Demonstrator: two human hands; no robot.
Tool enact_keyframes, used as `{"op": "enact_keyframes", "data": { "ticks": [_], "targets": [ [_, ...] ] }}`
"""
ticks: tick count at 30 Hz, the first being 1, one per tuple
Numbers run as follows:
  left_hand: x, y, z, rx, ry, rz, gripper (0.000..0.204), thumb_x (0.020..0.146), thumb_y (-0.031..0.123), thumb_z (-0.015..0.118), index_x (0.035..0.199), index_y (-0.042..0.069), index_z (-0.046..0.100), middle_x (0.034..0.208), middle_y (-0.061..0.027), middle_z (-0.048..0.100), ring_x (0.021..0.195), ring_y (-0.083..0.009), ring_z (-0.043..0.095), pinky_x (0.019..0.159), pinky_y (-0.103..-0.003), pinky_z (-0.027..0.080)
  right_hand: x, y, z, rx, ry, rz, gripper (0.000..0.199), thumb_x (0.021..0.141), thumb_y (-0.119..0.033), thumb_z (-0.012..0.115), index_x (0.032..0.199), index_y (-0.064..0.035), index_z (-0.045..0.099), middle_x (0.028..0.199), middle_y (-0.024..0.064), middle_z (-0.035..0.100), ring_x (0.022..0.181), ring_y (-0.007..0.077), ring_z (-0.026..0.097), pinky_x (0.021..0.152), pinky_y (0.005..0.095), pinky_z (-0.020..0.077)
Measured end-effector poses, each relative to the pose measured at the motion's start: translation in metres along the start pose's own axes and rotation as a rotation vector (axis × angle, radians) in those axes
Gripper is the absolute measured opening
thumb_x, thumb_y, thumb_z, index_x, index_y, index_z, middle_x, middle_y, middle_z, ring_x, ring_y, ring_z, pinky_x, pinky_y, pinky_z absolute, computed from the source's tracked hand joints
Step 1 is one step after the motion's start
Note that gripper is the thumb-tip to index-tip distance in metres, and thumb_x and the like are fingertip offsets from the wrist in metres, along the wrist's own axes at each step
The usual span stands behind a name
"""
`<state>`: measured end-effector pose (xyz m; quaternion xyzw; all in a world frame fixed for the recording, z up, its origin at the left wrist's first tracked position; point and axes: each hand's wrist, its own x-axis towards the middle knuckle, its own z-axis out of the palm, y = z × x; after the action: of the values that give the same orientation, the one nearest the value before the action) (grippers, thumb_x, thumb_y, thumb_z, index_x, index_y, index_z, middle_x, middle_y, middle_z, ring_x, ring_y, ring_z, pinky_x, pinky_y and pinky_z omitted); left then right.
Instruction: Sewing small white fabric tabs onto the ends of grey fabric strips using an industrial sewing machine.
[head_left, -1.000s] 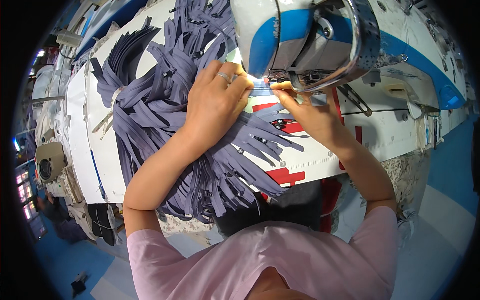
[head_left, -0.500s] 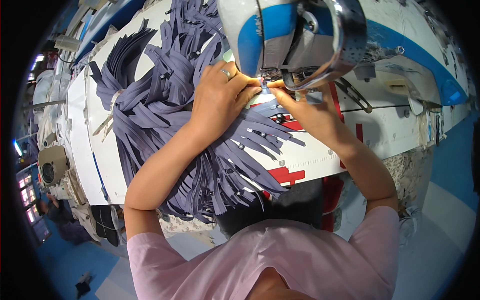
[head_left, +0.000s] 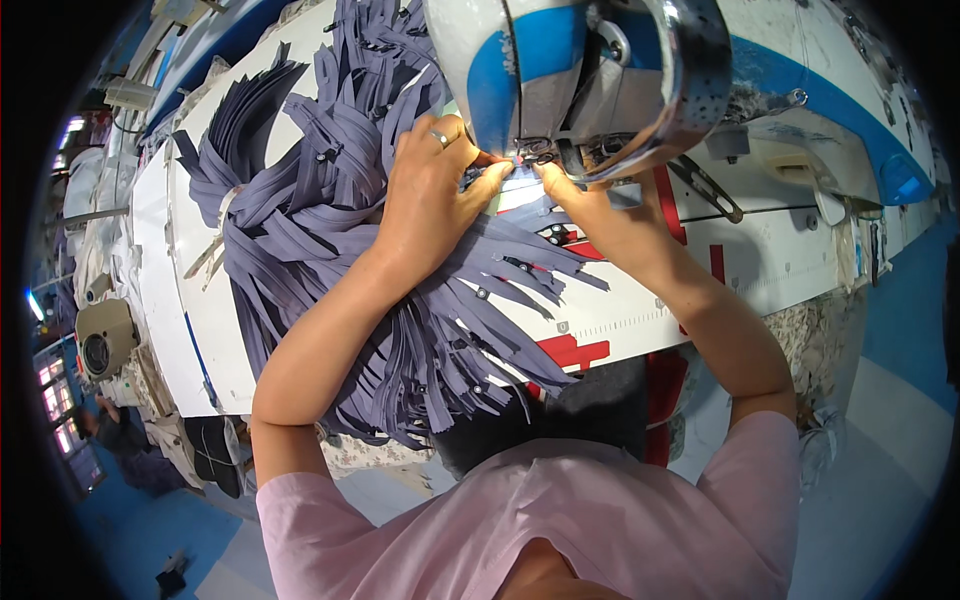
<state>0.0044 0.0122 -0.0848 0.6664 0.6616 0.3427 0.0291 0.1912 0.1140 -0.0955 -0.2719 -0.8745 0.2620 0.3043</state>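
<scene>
Head view: left fingers point(head_left: 488, 183) pinch a grey-blue zipper tape point(head_left: 522, 174); right fingers point(head_left: 557, 185) meet its other side, pinching or pressing, cannot tell. Tape lies between both sets, sewing machine point(head_left: 491, 75) just beyond them. Probably light, limp, soft; best held flat near its ends.

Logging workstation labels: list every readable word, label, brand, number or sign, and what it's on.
None readable.
Printed ruler scale on the glossy white tabletop: ticks and grey marks, too small to read.
Blue-and-white sewing machine: no lettering I can make out.
Small black sliders on grey-violet fabric zippers: too small to tell.
</scene>
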Motion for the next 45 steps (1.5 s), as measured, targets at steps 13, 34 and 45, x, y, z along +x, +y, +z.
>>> {"op": "enact_keyframes", "data": {
  "ticks": [13, 34, 45],
  "targets": [
    [0.004, 0.000, -0.003, -0.110, -0.063, -0.070, 0.022, 0.076, 0.007, 0.076, 0.095, 0.002, 0.067, 0.096, -0.0099, 0.062, 0.087, -0.0306, 0.056, 0.078, -0.041, 0.045, -0.009, 0.013, 0.000, -0.129, -0.252, 0.073, 0.036, 0.096, -0.027, 0.063, 0.124, -0.0055, 0.061, 0.126, 0.0172, 0.060, 0.117, 0.0290, 0.057, 0.103, 0.0462, 0.0409],
    [0.003, -0.005, -0.001, 0.025, -0.098, -0.067, 0.020, 0.075, 0.008, 0.074, 0.092, 0.001, 0.065, 0.099, -0.0097, 0.061, 0.096, -0.0291, 0.055, 0.082, -0.040, 0.042, 0.006, 0.005, -0.006, -0.238, -0.112, -0.143, 0.020, 0.081, -0.018, 0.067, 0.098, -0.0083, 0.066, 0.095, 0.0140, 0.065, 0.101, 0.0321, 0.058, 0.093, 0.0445, 0.0377],
    [0.004, -0.001, -0.002, 0.090, -0.117, -0.082, 0.019, 0.075, 0.010, 0.073, 0.091, 0.000, 0.065, 0.099, -0.0105, 0.061, 0.097, -0.0291, 0.055, 0.084, -0.040, 0.042, 0.005, 0.006, -0.001, -0.102, -0.007, -0.121, 0.015, 0.078, -0.016, 0.068, 0.090, -0.0078, 0.068, 0.087, 0.0131, 0.067, 0.094, 0.0323, 0.058, 0.088, 0.0440, 0.0381]
  ]
}}
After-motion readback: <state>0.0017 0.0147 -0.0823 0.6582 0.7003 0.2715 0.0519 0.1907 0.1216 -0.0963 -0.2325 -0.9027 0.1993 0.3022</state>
